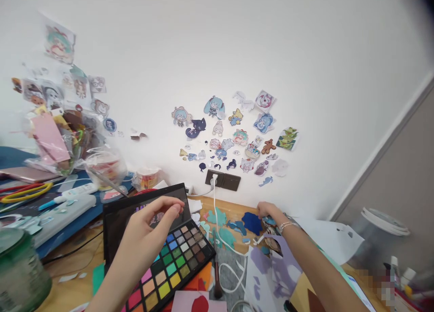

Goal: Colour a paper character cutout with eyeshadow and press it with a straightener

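My left hand (151,233) hovers over an open eyeshadow-style colour palette (169,267). Its thumb and forefinger are pinched together, and anything tiny between them is too small to make out. My right hand (269,210), with a bracelet at the wrist, reaches to the back of the desk by the wall. Its fingers are curled down beside a dark blue cut-out piece (252,223); what the fingertips hold is hidden. Teal pieces (224,238) and a mid-blue piece (237,227) lie to the left of it. Purple paper (283,262) lies under my right forearm.
Cut-out character stickers (240,138) cover the wall above a socket plate (223,180). A white cable (220,233) runs down among the scraps, near a brush (217,276). A green jar (22,271) stands at left, a lidded bucket (379,233) at right.
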The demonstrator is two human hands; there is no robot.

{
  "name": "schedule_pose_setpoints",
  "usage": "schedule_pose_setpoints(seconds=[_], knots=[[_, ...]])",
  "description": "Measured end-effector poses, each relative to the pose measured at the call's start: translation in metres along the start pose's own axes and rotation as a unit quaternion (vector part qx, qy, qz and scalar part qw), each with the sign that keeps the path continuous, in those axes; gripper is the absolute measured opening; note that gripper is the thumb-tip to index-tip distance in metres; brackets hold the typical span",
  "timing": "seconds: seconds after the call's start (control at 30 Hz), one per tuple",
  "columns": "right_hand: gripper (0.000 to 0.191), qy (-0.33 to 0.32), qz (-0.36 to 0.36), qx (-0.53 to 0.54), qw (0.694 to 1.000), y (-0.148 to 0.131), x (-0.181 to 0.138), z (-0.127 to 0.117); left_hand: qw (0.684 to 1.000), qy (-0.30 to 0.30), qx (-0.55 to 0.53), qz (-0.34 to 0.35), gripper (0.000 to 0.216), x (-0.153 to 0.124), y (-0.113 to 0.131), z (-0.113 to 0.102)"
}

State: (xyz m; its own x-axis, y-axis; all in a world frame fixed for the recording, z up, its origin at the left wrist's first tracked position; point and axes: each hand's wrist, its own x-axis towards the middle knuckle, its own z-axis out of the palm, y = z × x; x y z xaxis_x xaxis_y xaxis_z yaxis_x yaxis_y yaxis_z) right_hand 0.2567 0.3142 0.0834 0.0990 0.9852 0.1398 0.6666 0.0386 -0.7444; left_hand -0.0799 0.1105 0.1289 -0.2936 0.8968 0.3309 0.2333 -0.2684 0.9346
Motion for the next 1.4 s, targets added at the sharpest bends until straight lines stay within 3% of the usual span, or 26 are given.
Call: schedule_pose_setpoints(seconds=[0.2, 0.4, 0.53, 0.67, 0.77, 0.83, 0.97, 1.07, 1.17, 1.27, 1.4], knots=[[0.028, -0.084, 0.076, -0.039, 0.993, 0.013, 0.006, 0.003, 1.000, -0.025, 0.002, 0.018, 0.024, -0.001, -0.002, 0.002], [0.023, -0.099, 0.068, 0.031, 0.992, -0.002, -0.008, -0.010, 0.998, -0.056, 0.018, 0.022, 0.024, -0.004, 0.006, 0.012], [0.026, -0.061, 0.038, 0.139, 0.988, -0.023, -0.049, -0.008, 0.990, -0.138, 0.021, 0.022, 0.030, -0.012, 0.009, 0.033], [0.037, -0.024, -0.014, 0.239, 0.971, -0.040, -0.116, 0.013, 0.971, -0.236, 0.039, 0.018, 0.027, -0.032, -0.001, 0.065], [0.036, -0.028, -0.065, 0.261, 0.963, -0.054, -0.159, 0.038, 0.959, -0.276, 0.057, 0.010, 0.027, -0.048, -0.013, 0.086], [0.036, -0.056, -0.097, 0.249, 0.962, -0.060, -0.170, 0.051, 0.956, -0.285, 0.074, 0.007, 0.021, -0.051, -0.018, 0.093], [0.034, -0.101, -0.123, 0.174, 0.972, -0.050, -0.137, 0.057, 0.960, -0.263, 0.097, 0.009, 0.029, -0.037, -0.019, 0.084], [0.027, -0.077, -0.111, 0.096, 0.986, -0.021, -0.087, 0.054, 0.967, -0.234, 0.098, 0.005, 0.028, -0.017, -0.014, 0.061], [0.025, -0.101, -0.115, 0.000, 0.988, 0.012, -0.051, 0.057, 0.975, -0.195, 0.102, 0.000, 0.031, -0.002, -0.012, 0.036], [0.025, -0.129, -0.132, -0.086, 0.979, 0.034, -0.035, 0.067, 0.983, -0.154, 0.102, -0.004, 0.032, 0.007, -0.012, 0.015], [0.025, -0.146, -0.161, -0.152, 0.964, 0.044, -0.027, 0.074, 0.988, -0.113, 0.104, -0.007, 0.033, 0.009, -0.014, 0.002]])
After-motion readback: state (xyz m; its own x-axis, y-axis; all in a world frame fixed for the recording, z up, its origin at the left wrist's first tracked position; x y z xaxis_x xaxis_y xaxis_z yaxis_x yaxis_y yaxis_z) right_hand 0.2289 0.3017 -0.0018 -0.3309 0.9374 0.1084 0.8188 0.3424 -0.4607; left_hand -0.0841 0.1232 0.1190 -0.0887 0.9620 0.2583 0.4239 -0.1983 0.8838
